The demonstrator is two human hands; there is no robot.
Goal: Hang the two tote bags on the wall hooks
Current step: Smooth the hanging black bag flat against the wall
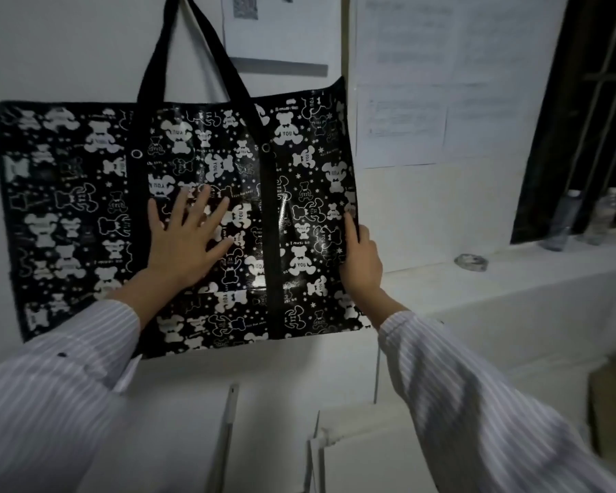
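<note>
Two hands work the tote bag (178, 215). Our left hand (187, 240) lies flat, fingers spread wide, pressing the front panel; it grasps nothing. Our right hand (361, 259) has its grip closed on the bag's right edge, thumb in front. The bag hangs flat on the wall (50, 48), handles (192, 51) running up out of view. We judge it light, glossy, slippery and pliable; handles give the surest hold. We see only one bag.

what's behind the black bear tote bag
The tote bag hangs flat against the white wall, left hand pressing it. Whatever lies behind it, and its hook, is covered.
</note>
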